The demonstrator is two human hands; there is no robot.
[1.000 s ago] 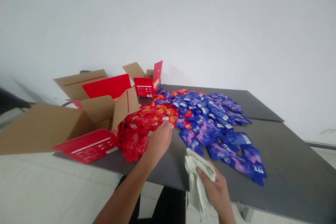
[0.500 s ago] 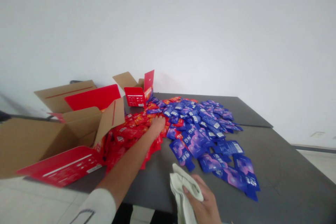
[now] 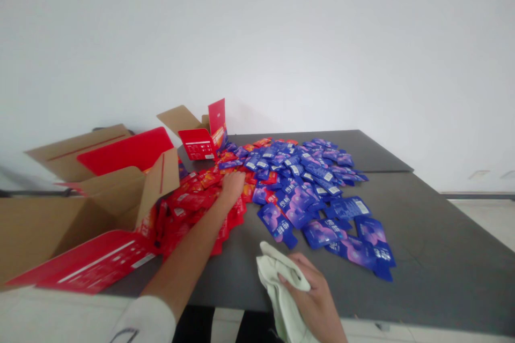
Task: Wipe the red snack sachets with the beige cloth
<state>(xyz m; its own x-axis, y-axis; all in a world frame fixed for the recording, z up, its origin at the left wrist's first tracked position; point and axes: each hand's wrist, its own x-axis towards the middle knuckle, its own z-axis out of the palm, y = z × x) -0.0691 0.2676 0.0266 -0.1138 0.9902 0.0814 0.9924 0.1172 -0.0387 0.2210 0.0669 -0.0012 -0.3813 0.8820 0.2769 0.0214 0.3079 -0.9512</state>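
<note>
Item one: your left grip (image 3: 232,188), palm down on the heap at the end of your reaching arm, fingers curled against the sachets; whether it pinches one, you cannot tell. Item two: your right grip (image 3: 309,292), closed around a bunched pale green cloth (image 3: 277,284), which hangs below your hand past the near counter edge, apparently held well away from the packets. Under and around your left grip lie the red sachets (image 3: 193,201), too many and too overlapped to count, though they clearly run to dozens. They spread from the mouth of the large open cardboard carton (image 3: 52,230), as if spilled from it. To their right, just beside them, lie the blue sachets (image 3: 301,182), also dozens and uncountable, with a few red ones mixed in at the border. That gives two colours in two loose drifts. Two cartons stand at the left end: the large one, flaps folded outward to leave its mouth open, and a smaller red-printed carton (image 3: 197,142) behind it. All of this rests on one dark grey counter (image 3: 402,257). One white sleeve (image 3: 145,321) shows at your left forearm.
</note>
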